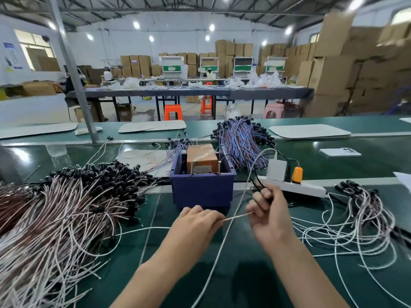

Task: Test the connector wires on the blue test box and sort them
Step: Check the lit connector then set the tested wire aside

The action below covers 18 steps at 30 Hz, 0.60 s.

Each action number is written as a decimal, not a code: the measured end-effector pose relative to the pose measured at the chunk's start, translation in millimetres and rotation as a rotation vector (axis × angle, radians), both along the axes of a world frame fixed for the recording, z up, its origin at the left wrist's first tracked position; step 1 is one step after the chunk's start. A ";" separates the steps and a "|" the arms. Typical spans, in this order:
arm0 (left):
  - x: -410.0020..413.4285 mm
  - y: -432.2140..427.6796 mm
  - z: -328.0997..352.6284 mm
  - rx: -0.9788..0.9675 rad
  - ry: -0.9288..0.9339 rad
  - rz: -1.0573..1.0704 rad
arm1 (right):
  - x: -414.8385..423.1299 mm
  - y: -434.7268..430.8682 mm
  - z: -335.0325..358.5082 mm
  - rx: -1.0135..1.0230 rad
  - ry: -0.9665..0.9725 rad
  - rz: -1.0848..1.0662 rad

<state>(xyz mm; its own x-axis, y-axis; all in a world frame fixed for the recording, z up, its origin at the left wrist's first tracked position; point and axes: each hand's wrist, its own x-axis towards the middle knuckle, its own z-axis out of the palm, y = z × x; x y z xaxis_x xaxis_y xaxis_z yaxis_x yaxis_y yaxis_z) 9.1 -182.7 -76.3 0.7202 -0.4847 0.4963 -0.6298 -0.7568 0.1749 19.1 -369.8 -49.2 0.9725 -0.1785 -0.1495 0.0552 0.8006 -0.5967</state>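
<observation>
Just in front of the blue test box (pixel 201 192), one connector wire (pixel 238 216) is stretched between both hands. The left hand (pixel 198 222) pinches one end, and the right hand (pixel 268 215) has its grip curled closed round the other (the dark plug end, as far as I can tell). A long white cable (pixel 219 247) crosses the held wire, so lifting toward the box could snag it and tug the power strip (pixel 298 187). The left pinch looks shallow, so that end may slip. A dropped wire could get lost on the tabletop (pixel 255 274) in the big left heap (pixel 66 210) or the right pile (pixel 355 221) — they look much alike.
</observation>
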 end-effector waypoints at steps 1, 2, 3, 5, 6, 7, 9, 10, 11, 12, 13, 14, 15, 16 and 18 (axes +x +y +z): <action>0.6 6.9 -1.4 0.007 0.018 0.005 | -0.3 -6.6 -3.5 0.009 0.000 0.004; 1.4 13.8 -1.4 0.016 0.023 0.004 | -0.7 -11.6 -6.7 0.010 -0.005 0.022; 2.4 19.9 -0.1 0.038 0.016 0.011 | -1.4 -15.1 -9.8 0.002 -0.014 0.047; 4.1 31.5 5.9 0.096 -0.029 0.030 | -2.1 -19.5 -16.5 -0.022 -0.035 0.099; 6.1 37.2 9.1 0.106 -0.073 0.053 | -3.0 -20.2 -19.3 -0.030 -0.044 0.121; 8.6 41.7 12.0 0.102 -0.125 0.089 | -4.6 -19.9 -22.1 -0.036 -0.054 0.144; 14.2 46.1 17.5 0.084 -0.215 0.167 | -6.6 -15.5 -28.3 -0.075 -0.071 0.199; 16.8 45.7 20.6 0.083 -0.272 0.195 | -7.2 -10.6 -30.6 -0.135 -0.071 0.234; 19.3 43.6 23.9 0.080 -0.330 0.215 | -7.1 -3.7 -32.0 -0.228 -0.064 0.268; 20.9 39.9 27.2 0.075 -0.382 0.234 | -5.8 4.1 -33.4 -0.340 -0.054 0.296; 21.7 34.9 31.1 0.071 -0.423 0.247 | -3.8 12.0 -34.5 -0.450 -0.047 0.313; 21.7 29.4 35.3 0.068 -0.449 0.251 | -1.5 19.1 -34.9 -0.542 -0.048 0.316; 21.2 23.8 39.2 0.065 -0.469 0.245 | 0.5 25.1 -34.4 -0.611 -0.064 0.312; 20.8 18.9 42.6 0.062 -0.488 0.221 | 2.3 29.6 -33.6 -0.662 -0.097 0.313; 20.2 12.6 48.3 0.067 -0.492 0.158 | 3.9 33.7 -33.1 -0.714 -0.182 0.355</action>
